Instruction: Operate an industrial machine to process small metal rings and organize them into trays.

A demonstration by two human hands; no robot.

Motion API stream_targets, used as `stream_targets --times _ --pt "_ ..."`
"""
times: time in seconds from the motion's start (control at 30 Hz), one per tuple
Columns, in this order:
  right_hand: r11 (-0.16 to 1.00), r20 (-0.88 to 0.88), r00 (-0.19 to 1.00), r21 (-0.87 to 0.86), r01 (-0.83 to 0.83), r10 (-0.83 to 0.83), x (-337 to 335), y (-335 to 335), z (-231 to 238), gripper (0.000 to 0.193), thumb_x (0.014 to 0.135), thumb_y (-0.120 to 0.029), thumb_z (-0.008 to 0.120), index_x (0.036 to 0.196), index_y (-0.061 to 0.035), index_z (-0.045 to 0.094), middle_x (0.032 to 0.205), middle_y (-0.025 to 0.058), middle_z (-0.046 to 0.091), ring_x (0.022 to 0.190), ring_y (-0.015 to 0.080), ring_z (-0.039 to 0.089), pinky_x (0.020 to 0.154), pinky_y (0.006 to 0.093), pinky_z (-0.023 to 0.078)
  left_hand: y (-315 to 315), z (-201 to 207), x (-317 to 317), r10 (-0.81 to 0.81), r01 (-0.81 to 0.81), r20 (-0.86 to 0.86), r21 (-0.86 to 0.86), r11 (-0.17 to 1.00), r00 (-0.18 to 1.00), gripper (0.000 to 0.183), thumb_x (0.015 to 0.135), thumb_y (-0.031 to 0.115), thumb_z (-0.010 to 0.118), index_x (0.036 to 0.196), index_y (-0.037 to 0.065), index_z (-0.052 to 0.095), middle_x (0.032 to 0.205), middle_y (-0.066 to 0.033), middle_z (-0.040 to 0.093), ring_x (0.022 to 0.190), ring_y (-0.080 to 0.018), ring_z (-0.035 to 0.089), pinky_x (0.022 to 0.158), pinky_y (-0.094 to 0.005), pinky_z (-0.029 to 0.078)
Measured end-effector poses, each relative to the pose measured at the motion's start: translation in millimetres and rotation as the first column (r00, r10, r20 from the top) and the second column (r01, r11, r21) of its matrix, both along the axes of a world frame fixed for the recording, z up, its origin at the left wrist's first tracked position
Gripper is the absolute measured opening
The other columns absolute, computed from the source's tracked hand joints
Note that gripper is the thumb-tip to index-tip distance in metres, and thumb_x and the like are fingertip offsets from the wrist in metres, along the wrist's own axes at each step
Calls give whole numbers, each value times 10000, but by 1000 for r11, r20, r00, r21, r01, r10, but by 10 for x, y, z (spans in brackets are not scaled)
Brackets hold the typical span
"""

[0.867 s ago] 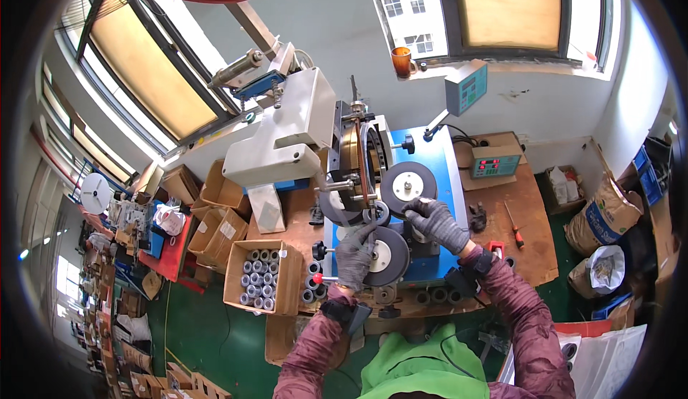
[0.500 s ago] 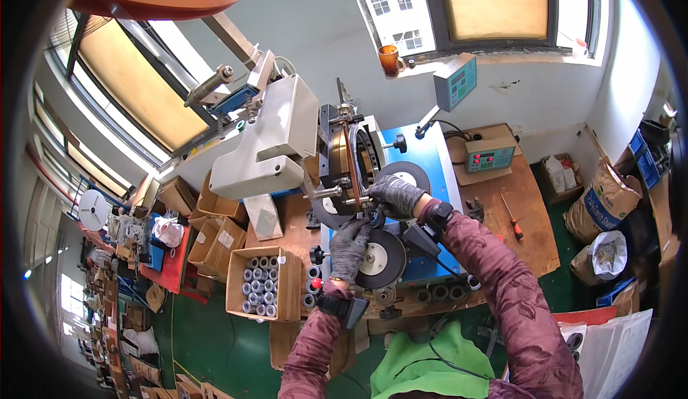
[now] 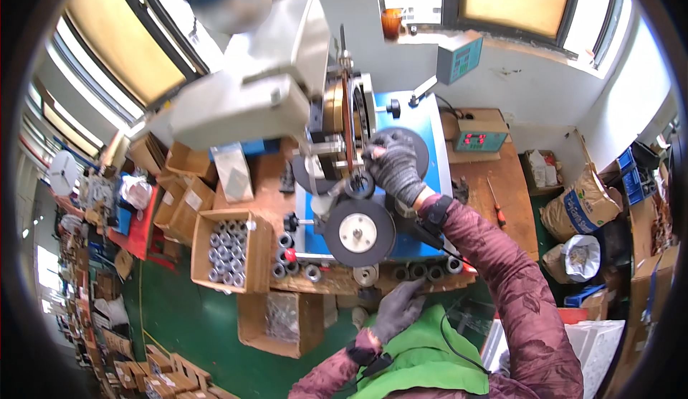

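Ring (image 3: 360,194) sits among the dark wheels (image 3: 358,233); right hand (image 3: 396,168) just beside it, grip curled, can't tell if pinching anything; left hand (image 3: 398,313) by the green apron (image 3: 423,352), palm side hidden, can't tell its grip; many boxed rings (image 3: 228,255) already in the carton (image 3: 259,257), loose rings (image 3: 313,273) on the surface (image 3: 512,187) not boxed yet

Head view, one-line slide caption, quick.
Right hand at the right-rear black disc, left hand by the green apron, box of rings at left.
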State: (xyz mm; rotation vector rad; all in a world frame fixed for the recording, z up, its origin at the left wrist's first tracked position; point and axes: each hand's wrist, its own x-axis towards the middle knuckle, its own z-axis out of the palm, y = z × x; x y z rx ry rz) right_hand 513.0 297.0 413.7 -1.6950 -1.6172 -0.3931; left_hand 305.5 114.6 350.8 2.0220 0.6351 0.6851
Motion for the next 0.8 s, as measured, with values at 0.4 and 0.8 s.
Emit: stream_targets --times 0.4,0.8 --pt "995 153 985 -71 -69 79 -491 138 50 117 733 -157 589 834 -125 638 908 63 624 885 278 557 774 419 417 -238 -2661 654 249 72 256 -817 572 934 305 813 59 564 1105 28 483 1243 -120 461 1085 -224 516 945 -363 421" --pt "1000 182 983 15 16 -19 58 -79 -70 186 652 -131 665 838 -118 654 847 118 606 836 342 553 734 431 453 179 -3176 -453 190 -399 -352 -781 480 916 413 758 356 595 1093 114 584 1105 -126 609 980 -287 594 815 -395 492"
